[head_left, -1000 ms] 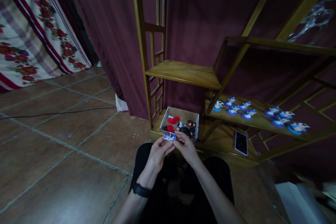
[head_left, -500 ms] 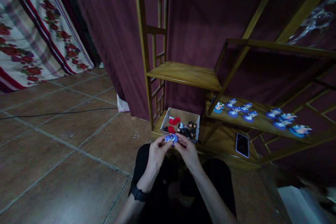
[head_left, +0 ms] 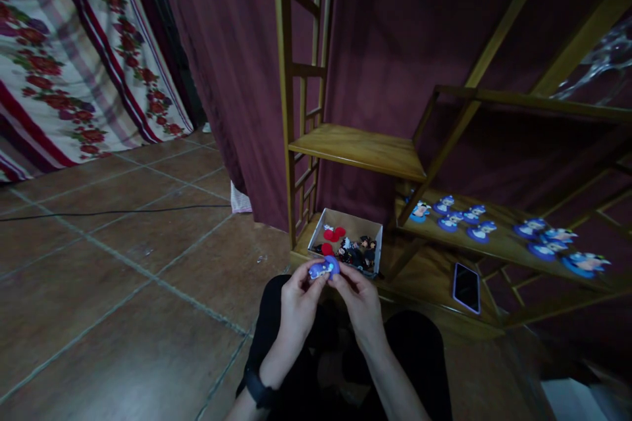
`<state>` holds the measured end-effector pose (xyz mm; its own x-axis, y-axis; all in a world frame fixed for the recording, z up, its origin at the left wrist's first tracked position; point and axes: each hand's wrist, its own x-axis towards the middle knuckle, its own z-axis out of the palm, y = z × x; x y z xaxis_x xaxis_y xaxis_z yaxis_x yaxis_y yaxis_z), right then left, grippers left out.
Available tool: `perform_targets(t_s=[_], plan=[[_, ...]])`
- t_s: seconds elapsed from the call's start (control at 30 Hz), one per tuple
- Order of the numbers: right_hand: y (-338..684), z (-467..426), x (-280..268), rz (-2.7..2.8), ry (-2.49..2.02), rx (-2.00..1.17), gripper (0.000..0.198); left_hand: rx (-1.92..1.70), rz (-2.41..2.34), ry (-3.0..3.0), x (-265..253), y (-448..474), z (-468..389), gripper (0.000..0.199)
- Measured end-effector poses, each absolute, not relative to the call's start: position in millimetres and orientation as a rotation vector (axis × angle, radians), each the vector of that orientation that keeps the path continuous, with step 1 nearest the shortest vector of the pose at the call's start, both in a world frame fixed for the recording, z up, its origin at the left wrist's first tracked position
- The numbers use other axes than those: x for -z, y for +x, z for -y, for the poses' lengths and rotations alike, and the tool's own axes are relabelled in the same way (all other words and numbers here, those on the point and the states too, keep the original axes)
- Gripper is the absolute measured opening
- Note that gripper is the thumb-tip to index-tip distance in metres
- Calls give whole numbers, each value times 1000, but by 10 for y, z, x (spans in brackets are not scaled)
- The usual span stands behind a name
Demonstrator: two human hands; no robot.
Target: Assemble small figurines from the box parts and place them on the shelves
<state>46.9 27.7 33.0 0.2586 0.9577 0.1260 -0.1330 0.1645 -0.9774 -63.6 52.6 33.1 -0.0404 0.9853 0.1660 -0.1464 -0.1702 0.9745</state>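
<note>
Between the fingertips of both hands is a small purple figurine (head_left: 322, 269) on a round base, tipped on its side above my lap. My left hand (head_left: 299, 296) pinches its left end, and my right hand (head_left: 356, 297) grips the round base on the right. Just beyond my fingers stands an open cardboard box (head_left: 378, 234) on the bottom shelf, with several red and black figurines (head_left: 353, 251) in it. On the shelf to the right, several purple figurines (head_left: 481, 231) and blue-based figurines (head_left: 586, 264) stand upright.
A phone (head_left: 467, 287) lies on the bottom board of the wooden shelf unit (head_left: 360, 148). A black cable (head_left: 123, 212) crosses the tiled floor at left. Floral cloth (head_left: 44, 72) and a maroon curtain (head_left: 222, 79) hang behind. A pale object (head_left: 567, 398) sits at lower right.
The figurine has been turned in my fingers, so its base now faces right and its body points left. The view has shifted slightly, moving the surroundings right and down.
</note>
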Motion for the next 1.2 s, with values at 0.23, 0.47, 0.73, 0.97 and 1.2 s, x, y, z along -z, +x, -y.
perform_targets(t_s=[0.23, 0.47, 0.73, 0.97, 1.2], plan=[[464, -104, -488, 1080, -1159, -837, 26, -1475, -1042, 1332, -460, -642, -389, 22], [424, -5, -540, 1098, -1196, -746, 24, -1531, -1038, 1342, -542, -644, -284, 21], [434, -57, -496, 1109, -1204, -690, 24, -1527, -1029, 1211, -527, -564, -294, 24], [407, -376, -94, 870, -1062, -1006, 26, -1398, -1031, 1146, -252, -576, -654, 18], [406, -503, 172, 543, -858, -1312, 25, -1183, -863, 900, -23, -640, -767, 33]])
